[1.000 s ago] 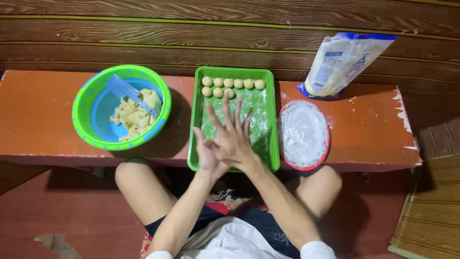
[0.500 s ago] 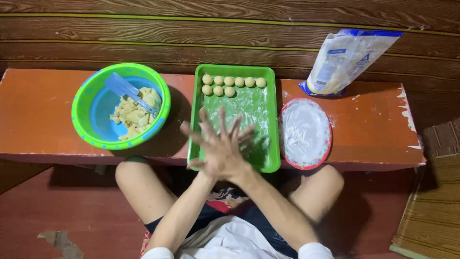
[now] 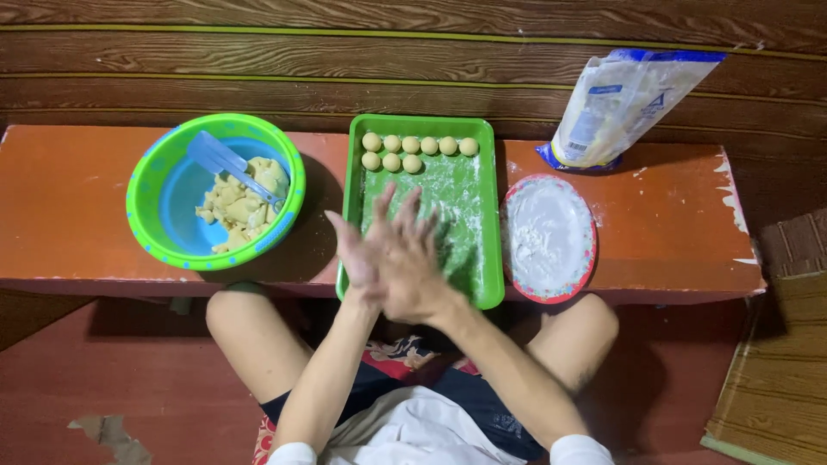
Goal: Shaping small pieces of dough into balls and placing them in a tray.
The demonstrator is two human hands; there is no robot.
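You sit at a long orange bench (image 3: 77, 198) with a wood wall behind it. On the left stands a big green and blue bowl (image 3: 151, 226). It has a pile of yellow dough (image 3: 237, 202) in it, and a blue scraper (image 3: 226, 164) leans inside, so there is a lot left to roll. In the middle lies a green tray (image 3: 487, 215) with white flour dusted on it. A round plate (image 3: 551, 237) of flour sits just to its right, and a bag of flour (image 3: 624, 103) stands at the far right.

Your left hand (image 3: 360, 258) and right hand (image 3: 413, 267) are pressed flat together over the near end of the tray. I cannot tell if a bit of dough is between them.

Eight small dough balls (image 3: 418, 145) sit in two rows at the far end of the tray. Most of the tray is bare.
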